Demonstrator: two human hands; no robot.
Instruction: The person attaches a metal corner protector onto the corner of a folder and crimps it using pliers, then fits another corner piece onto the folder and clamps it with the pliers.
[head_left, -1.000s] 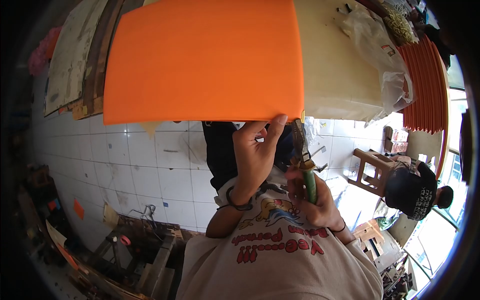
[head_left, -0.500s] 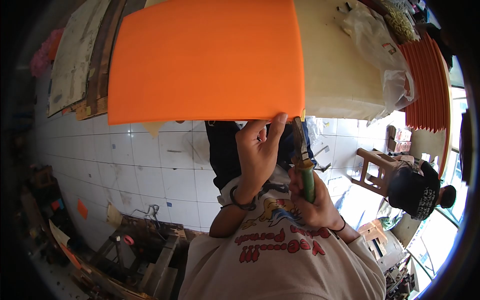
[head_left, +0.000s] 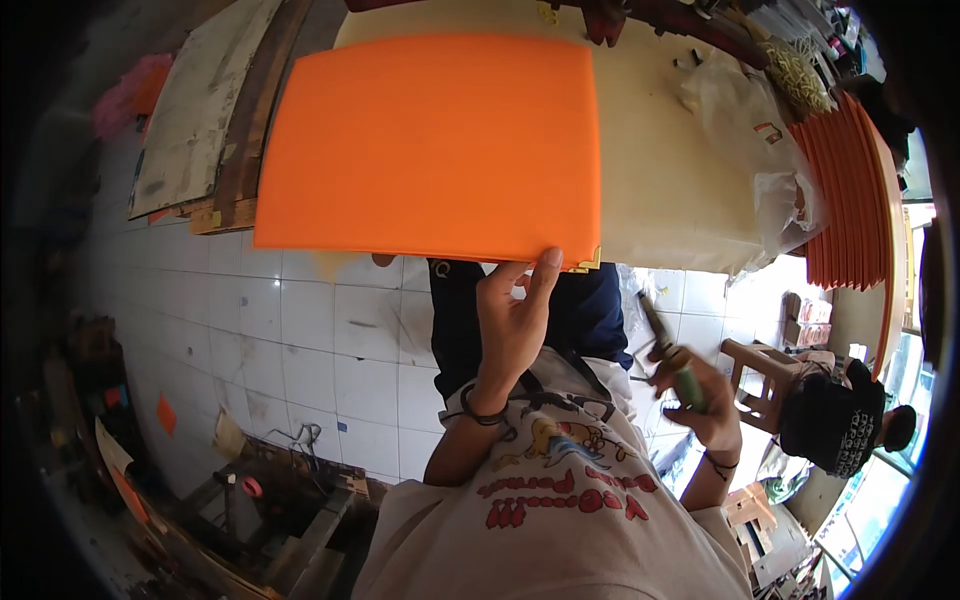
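Observation:
An orange hard cover (head_left: pixel 430 150) lies on the cream work surface, its near edge over the side facing me. My left hand (head_left: pixel 515 320) pinches that near edge, thumb on top and fingers underneath. Close to the thumb, a gold metal corner piece (head_left: pixel 590 262) sits on the cover's near right corner. My right hand (head_left: pixel 708 405) is off to the right, apart from the cover, closed around the green handle of a pair of pliers (head_left: pixel 686 380). The pliers' dark jaws point up and left; motion blurs them somewhat.
On the right of the cream work surface (head_left: pixel 670 180) lies a clear plastic bag (head_left: pixel 740 120). Beyond it stands a row of orange covers (head_left: pixel 850 200). A person in black (head_left: pixel 830 415) sits by a stool (head_left: pixel 755 385) at right. Worn boards (head_left: pixel 205 100) lie at left.
My right hand has drawn the pliers away from the cover's corner, down and to the right. The gold corner piece now shows fully. My left hand keeps its pinch.

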